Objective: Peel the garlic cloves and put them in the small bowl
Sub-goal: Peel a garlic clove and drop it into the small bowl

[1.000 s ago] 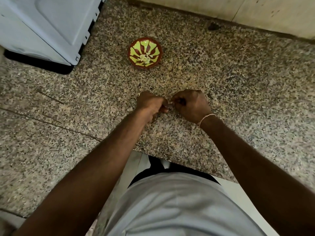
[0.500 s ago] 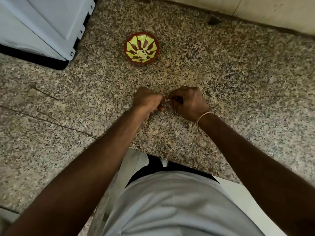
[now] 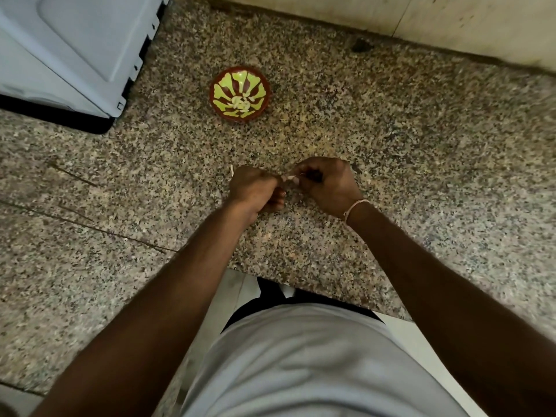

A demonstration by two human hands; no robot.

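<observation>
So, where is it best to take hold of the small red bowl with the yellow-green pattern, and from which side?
Grip the small red bowl with the yellow-green pattern by its rim, from above, thumb and fingers on opposite edges. It stands upright and apart on the speckled granite counter, with pale pieces inside, so keeping it level seems wise.

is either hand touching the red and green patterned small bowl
Apart. The head view shows speckled granite countertop between the red and green patterned small bowl and both the left hand and right hand.
</observation>
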